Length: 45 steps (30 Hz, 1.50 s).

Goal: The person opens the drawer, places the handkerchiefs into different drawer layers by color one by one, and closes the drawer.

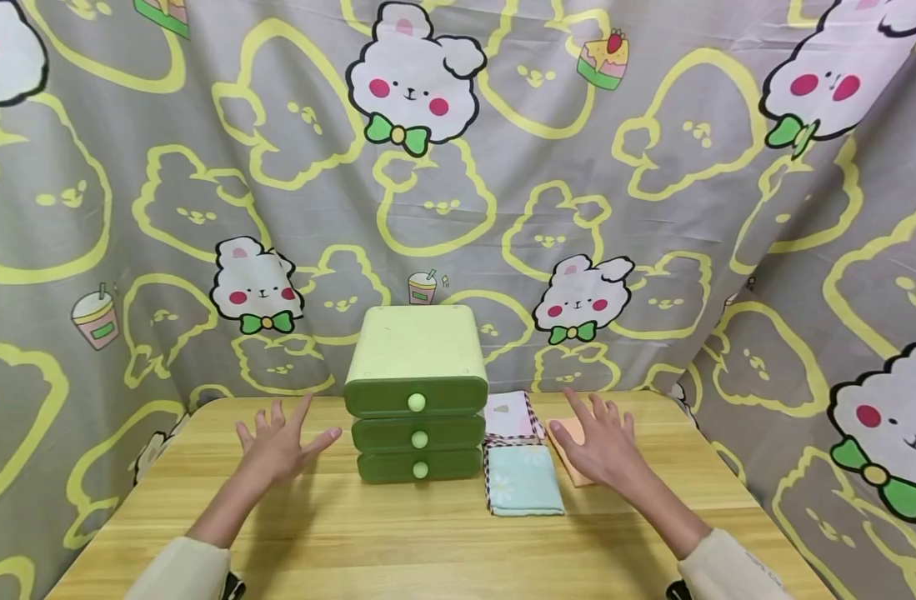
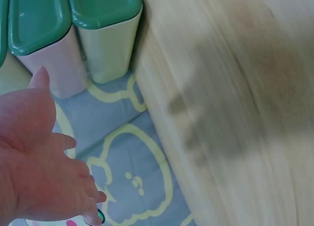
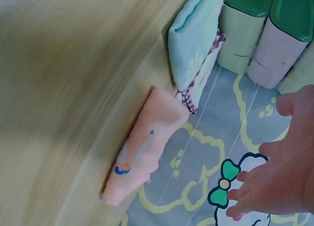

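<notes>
A small drawer cabinet (image 1: 416, 346) with a pale yellow-green top and three dark green drawer fronts stands on the table, its drawers closed. Just right of it lies a folded mint-coloured cloth (image 1: 525, 481), with a folded white cloth (image 1: 504, 415) edged in checks behind it. Farther right is a folded peach cloth (image 3: 147, 145) with a small blue and orange figure. My left hand (image 1: 273, 446) hovers left of the cabinet, fingers spread, holding nothing. Over the peach cloth, my right hand (image 1: 603, 446) is held with fingers spread; in the right wrist view it looks apart from the cloth.
The wooden table (image 1: 397, 542) carries all of these things. Behind it and along both sides hangs a grey curtain (image 1: 442, 192) printed with rabbits and yellow outlines. Light sleeves (image 1: 183, 571) cover both forearms near the front edge of the view.
</notes>
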### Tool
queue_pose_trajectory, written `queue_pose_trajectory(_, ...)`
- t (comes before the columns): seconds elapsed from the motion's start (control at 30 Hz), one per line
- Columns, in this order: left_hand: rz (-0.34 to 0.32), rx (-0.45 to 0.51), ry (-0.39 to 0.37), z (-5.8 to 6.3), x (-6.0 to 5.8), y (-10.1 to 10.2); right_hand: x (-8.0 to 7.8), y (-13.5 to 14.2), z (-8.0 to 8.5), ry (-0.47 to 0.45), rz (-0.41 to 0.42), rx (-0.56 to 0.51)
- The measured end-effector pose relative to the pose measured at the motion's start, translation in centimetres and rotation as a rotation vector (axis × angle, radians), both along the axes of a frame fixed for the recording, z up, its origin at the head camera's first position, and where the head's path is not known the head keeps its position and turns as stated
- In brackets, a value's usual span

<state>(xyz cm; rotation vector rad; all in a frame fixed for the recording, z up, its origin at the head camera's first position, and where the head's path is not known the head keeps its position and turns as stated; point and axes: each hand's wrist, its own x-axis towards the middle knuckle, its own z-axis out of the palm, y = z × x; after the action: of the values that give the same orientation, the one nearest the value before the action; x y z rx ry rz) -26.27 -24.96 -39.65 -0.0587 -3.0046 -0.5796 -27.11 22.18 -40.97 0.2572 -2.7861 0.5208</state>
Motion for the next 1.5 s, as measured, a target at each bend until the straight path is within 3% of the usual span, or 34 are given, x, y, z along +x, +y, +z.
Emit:
queue_pose_trajectory(0.27,-0.007,-0.018,-0.018,1.4,-0.1,-0.2,-0.1,-0.7,1.0,0.026,0.022,0.018)
queue_pose_trajectory(0.43,-0.014,-0.036,-0.045,2.9,-0.5,-0.3,-0.1,-1.1,1.9,0.036,0.039,0.03)
queue_pose_trajectory(0.73,-0.03,-0.049,0.005,6.4,-1.2,0.0,-0.3,-2.4,3.1,0.061,0.106,0.022)
queue_pose_trajectory(0.97,-0.048,-0.01,0.034,8.2,-1.8,0.8,-0.3,-3.7,3.9,0.058,0.14,0.01)
queue_pose_trajectory(1.2,-0.096,0.036,-0.003,9.9,-2.4,2.2,-0.1,-4.8,4.4,0.065,0.166,0.006)
queue_pose_trajectory(1.37,-0.169,0.136,-0.092,10.8,-2.7,3.1,-0.2,-5.4,4.6,0.042,0.173,-0.009)
queue_pose_trajectory(1.5,-0.189,0.229,-0.169,10.8,-2.9,3.6,-0.1,-5.9,4.8,-0.007,0.178,-0.042)
